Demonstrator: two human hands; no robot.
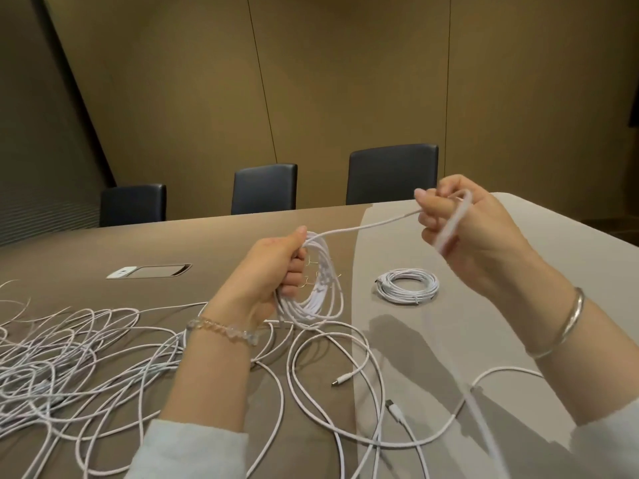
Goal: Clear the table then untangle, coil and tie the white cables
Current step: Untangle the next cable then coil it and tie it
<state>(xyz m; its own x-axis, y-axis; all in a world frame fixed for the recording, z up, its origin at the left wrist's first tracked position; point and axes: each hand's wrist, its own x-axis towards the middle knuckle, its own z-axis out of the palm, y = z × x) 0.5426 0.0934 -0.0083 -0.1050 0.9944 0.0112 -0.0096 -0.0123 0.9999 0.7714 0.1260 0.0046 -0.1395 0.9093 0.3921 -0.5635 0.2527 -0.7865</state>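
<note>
While left hand (276, 267) grips coil (321, 288), right hand (473, 229) pinches cable strand (366, 225); tied bundle (407, 286) nearby, tangle (69, 357) at left table edge.

Office meeting room, long conference table (518, 236) with inset power hatch (148, 271), row of dark chairs (264, 188), panelled walls (345, 81)

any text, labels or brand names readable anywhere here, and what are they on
None can be read.
White cables: the coil in the left hand, the tied coil and the loose tangle show no print.
Connector plugs: too small to show any marking.
Table's inset panel: a pale patch at its left end, too blurred to read.
Chairs and wall: no signs.
</note>
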